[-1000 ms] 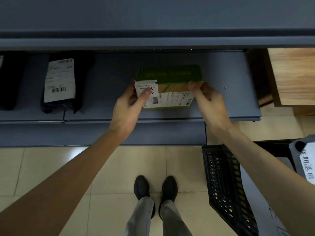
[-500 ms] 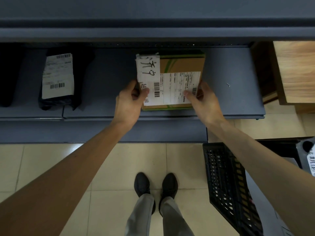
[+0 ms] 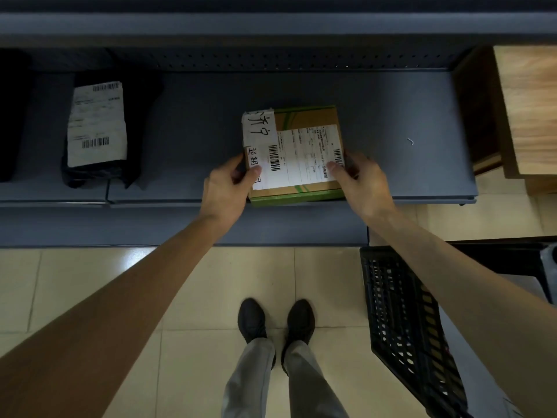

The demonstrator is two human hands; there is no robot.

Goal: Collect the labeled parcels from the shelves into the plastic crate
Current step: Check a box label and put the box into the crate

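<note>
A brown and green cardboard parcel (image 3: 304, 137) with white shipping labels lies flat near the front edge of the grey shelf (image 3: 407, 182). My left hand (image 3: 227, 188) grips its near left corner, thumb on the label. My right hand (image 3: 363, 184) grips the near right corner, thumb on top. A black bagged parcel (image 3: 96, 128) with a white label lies further left on the same shelf. The black plastic crate (image 3: 401, 321) stands on the floor at the lower right, under my right forearm.
A wooden box (image 3: 530, 110) stands right of the shelf end. Another dark bag (image 3: 12, 116) lies at the far left of the shelf. An upper shelf edge (image 3: 271, 25) overhangs. My feet stand on the tiled floor (image 3: 90, 282).
The parcel was upright on its edge a second ago; both hands tipped it down and it now lies flat, label up, nearer the shelf's front edge.
</note>
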